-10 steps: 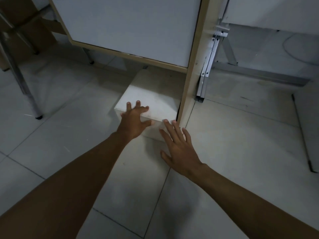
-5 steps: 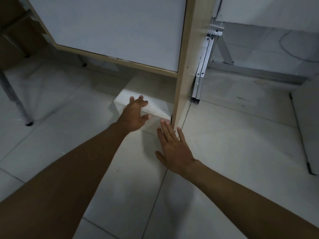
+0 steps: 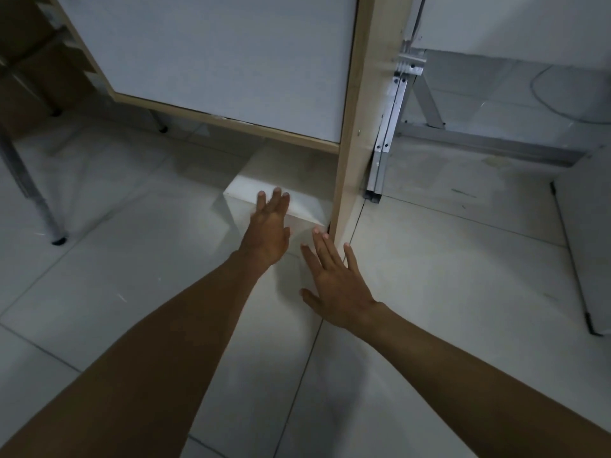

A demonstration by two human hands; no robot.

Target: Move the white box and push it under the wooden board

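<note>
The white box (image 3: 291,173) lies on the tiled floor, most of it beneath the white board with a wooden frame (image 3: 355,133). Only its near edge sticks out. My left hand (image 3: 269,226) rests flat on that near top edge with the fingers spread and pointing forward. My right hand (image 3: 334,276) is flat and open just right of it, fingertips at the box's near right corner beside the upright wooden post. Neither hand grips anything.
A folded metal bracket (image 3: 385,140) hangs on the right side of the post. A metal frame bar (image 3: 479,140) runs along the floor behind it. A thin metal leg (image 3: 33,193) stands at the left. A white panel (image 3: 588,252) lies at the right edge.
The box has slid farther under the board, so less of its top shows. My left hand followed it forward and flattened. My right hand stays by the post.
</note>
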